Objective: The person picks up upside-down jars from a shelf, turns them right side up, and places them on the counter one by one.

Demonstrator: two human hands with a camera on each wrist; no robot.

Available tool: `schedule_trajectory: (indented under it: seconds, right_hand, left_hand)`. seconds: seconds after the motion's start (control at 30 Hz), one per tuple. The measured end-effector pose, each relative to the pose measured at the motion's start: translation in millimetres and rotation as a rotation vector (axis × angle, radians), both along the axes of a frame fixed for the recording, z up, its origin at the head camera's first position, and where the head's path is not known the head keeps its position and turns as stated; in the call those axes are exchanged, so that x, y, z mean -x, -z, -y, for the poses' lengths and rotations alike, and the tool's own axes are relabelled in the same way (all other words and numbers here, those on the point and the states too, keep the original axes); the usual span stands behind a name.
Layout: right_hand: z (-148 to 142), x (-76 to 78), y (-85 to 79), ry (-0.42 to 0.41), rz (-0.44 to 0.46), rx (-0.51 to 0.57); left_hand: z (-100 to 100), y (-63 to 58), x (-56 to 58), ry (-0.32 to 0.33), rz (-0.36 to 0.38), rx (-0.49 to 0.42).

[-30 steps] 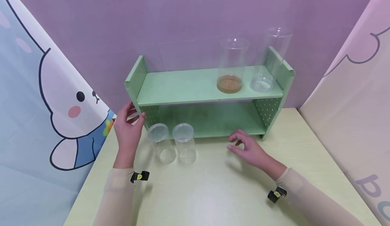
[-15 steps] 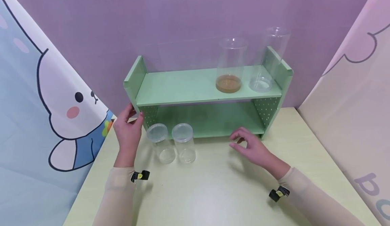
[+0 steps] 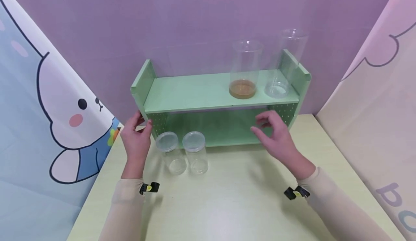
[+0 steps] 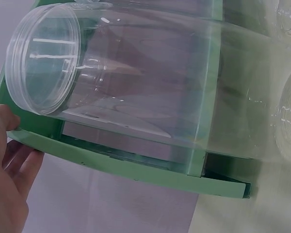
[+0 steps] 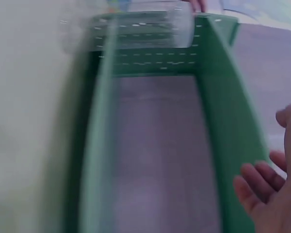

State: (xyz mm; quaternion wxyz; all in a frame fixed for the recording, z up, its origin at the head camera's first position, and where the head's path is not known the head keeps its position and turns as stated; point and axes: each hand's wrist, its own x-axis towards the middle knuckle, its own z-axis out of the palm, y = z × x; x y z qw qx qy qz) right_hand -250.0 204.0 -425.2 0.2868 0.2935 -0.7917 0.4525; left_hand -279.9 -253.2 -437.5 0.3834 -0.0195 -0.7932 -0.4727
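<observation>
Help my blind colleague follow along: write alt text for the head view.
A person's left hand grips the side of a green shelf; the right hand hovers before it, empty. Two clear jars stand on the table, two more jars on the shelf's top.

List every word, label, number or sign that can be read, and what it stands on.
"b": tilted purple letter on the pink sheet at the right, as best I can read it.
"o": round bluish letter below it, cut off by the picture's edge, so uncertain.
Yellow patches on the wrist straps: too small to read.
Jars and shelf: no lettering visible.
</observation>
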Motion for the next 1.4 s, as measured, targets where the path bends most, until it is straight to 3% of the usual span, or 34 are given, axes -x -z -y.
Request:
schedule_trajectory:
  seconds: [0.23, 0.43, 0.57, 1.03, 1.4]
  right_hand:
    - [16, 11.0, -54.9, 0.178, -0.162, 0.004]
    - [35, 22.7, -83.2, 0.285, -0.115, -0.071]
    - [46, 31.7, -89.8, 0.346, -0.068, -0.090]
    - [72, 53.8, -96.2, 0.466, 0.088, 0.005]
    - [75, 63.8, -101.9, 0.463, 0.269, 0.079]
  left_hand:
    - [1, 1.7, 0.6, -0.017, -0.013, 0.018]
    - [0, 1.2, -0.3, -0.018, 0.007, 0.009]
    - [0, 2.1, -0.4, -0.011, 0.001, 0.004]
    - [2, 5.8, 0.7, -0.009, -0.002, 0.019]
    - [1, 5.5, 0.8, -0.009, -0.010, 0.005]
